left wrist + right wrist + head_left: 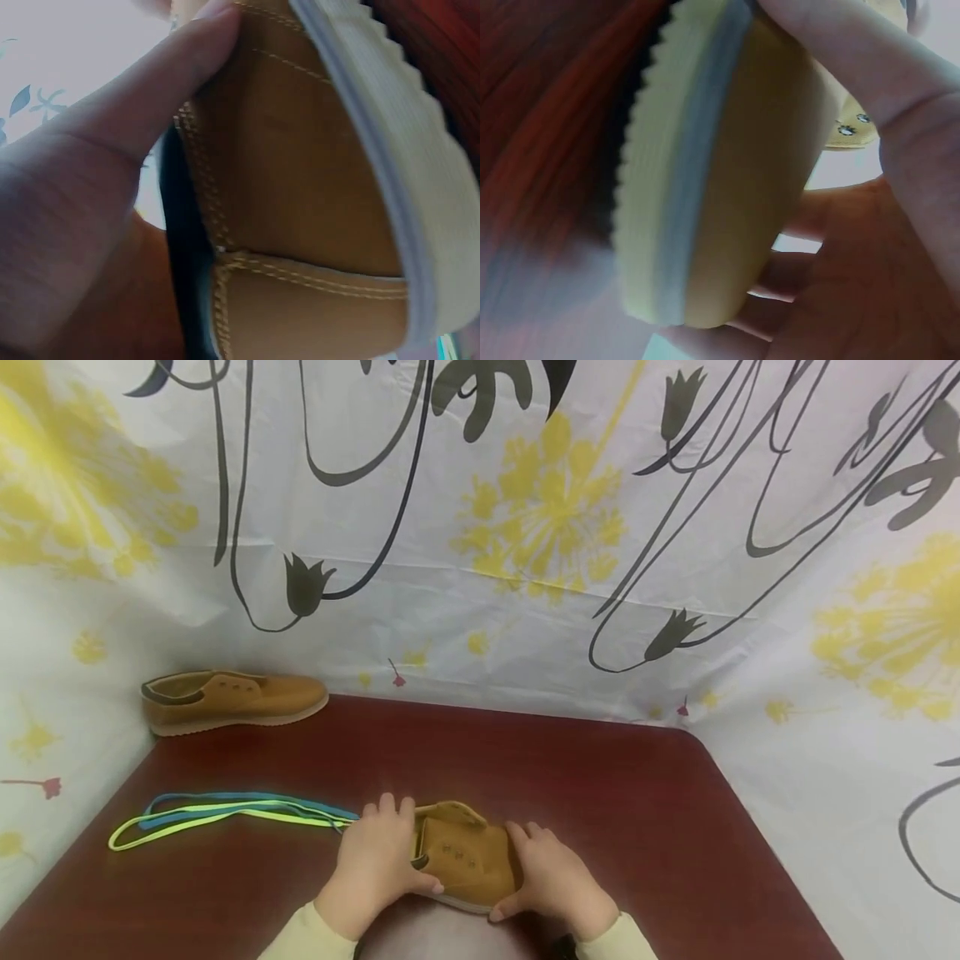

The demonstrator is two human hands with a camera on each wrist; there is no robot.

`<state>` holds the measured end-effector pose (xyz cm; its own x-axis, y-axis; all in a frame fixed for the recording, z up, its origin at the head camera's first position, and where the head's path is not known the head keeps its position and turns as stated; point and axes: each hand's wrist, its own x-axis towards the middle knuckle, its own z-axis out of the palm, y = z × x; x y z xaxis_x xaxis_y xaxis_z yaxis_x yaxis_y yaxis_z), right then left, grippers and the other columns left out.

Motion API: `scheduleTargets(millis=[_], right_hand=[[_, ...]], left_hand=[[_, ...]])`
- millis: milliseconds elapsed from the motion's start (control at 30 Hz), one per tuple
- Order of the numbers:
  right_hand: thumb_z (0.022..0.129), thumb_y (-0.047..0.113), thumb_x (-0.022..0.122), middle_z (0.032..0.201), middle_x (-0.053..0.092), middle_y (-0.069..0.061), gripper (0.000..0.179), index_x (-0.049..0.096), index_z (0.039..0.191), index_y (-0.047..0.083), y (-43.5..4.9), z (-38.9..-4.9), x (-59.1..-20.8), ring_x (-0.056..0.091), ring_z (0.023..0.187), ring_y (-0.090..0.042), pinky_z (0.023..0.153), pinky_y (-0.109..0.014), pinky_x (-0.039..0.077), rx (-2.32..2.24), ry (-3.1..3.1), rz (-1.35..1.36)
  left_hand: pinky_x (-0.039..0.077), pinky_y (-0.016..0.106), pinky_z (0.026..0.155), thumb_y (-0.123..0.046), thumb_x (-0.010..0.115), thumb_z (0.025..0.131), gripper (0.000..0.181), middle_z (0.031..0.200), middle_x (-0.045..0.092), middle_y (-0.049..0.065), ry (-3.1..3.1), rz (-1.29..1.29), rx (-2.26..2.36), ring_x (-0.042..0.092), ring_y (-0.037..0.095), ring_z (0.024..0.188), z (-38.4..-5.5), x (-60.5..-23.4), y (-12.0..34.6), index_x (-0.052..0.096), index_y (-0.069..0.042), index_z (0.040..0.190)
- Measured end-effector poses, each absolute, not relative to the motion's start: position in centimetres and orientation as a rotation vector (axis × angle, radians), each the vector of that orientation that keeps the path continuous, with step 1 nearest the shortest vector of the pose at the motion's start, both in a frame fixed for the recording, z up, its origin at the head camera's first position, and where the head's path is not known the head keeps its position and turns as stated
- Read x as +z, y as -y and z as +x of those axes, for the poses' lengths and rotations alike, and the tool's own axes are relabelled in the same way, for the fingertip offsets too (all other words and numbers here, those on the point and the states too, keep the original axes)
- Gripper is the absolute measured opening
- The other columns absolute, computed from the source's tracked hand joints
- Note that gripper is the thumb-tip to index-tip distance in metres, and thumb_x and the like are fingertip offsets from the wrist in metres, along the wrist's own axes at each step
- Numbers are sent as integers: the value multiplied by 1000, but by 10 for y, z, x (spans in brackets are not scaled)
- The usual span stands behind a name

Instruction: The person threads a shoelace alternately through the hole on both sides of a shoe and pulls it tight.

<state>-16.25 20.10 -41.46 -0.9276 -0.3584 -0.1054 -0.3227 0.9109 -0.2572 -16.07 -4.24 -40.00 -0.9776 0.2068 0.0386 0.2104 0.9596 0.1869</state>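
Note:
A tan lace-up shoe point(480, 860) with empty eyelets and a pale ridged sole is held between both hands, low over the dark red table. My left hand point(378, 860) grips its heel end at the left, thumb along the near side and fingers across the far side. At the toe, my right hand point(551, 872) holds it with the thumb low on the near side and the fingers around the far side. The left wrist view shows the stitched side point(300, 165) under the thumb. In the right wrist view the rounded toe point(742, 202) sits inside the hand.
Blue and yellow-green shoelaces point(240, 808) lie looped to the left, running up to the left hand. A matching tan shoe point(247, 697) stands at the table's back left corner. White patterned cloth point(420, 635) rises behind the table point(637, 810) and along its sides.

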Motion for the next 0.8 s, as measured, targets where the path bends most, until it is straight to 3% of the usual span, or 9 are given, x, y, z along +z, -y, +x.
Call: scheduleTargets(millis=[300, 400, 500, 567, 633, 733, 800], right_hand=[[47, 56, 96, 127, 64, -21, 112, 55, 134, 0, -198, -155, -405, 63, 116, -38, 93, -52, 55, -192, -2917, -569], [47, 55, 97, 127, 64, -20, 111, 55, 134, 0, -197, -154, -405, 62, 117, -38, 94, -52, 55, -179, -2913, -576], [47, 55, 96, 125, 64, -19, 111, 55, 133, -1, -197, -153, -406, 63, 115, -37, 93, -51, 56, -166, -2913, -587], [47, 56, 96, 122, 64, -19, 110, 54, 132, -1, -196, -153, -406, 63, 112, -37, 91, -50, 56, -154, -2916, -597], [46, 56, 96, 118, 64, -17, 109, 55, 130, 0, -196, -154, -407, 64, 107, -35, 88, -48, 57, -132, -2936, -610], [46, 56, 96, 116, 64, -15, 108, 55, 128, 0, -196, -153, -407, 64, 104, -33, 86, -47, 57, -130, -2952, -619], [46, 56, 96, 116, 64, -15, 108, 55, 129, 0, -196, -152, -407, 64, 104, -33, 86, -47, 57, -136, -2950, -620]], left_hand=[[59, 51, 73, -70, 87, 56, 116, 122, 58, 25, 3168, -393, -328, 62, 42, 104, -149, -395, 41, 51, 6, 136], [57, 57, 85, -75, 76, 69, 111, 132, 57, 27, 3230, -447, -483, 61, 46, 114, -151, -391, 49, 49, 4, 142], [48, 61, 103, -75, 56, 87, 92, 142, 57, 23, 3264, -484, -757, 57, 44, 128, -158, -384, 68, 52, -3, 144], [45, 60, 108, -64, 48, 99, 72, 141, 61, 18, 3236, -496, -862, 57, 40, 131, -166, -380, 86, 58, -6, 140], [50, 57, 103, -45, 51, 104, 47, 126, 70, 11, 3172, -524, -833, 65, 36, 121, -175, -380, 105, 66, -8, 128], [55, 53, 92, -18, 62, 99, 22, 113, 74, 9, 3151, -530, -768, 70, 33, 107, -187, -383, 130, 71, -7, 116], [56, 52, 87, -10, 70, 92, 22, 110, 74, 10, 3175, -527, -783, 70, 32, 103, -194, -388, 142, 72, -5, 113]])
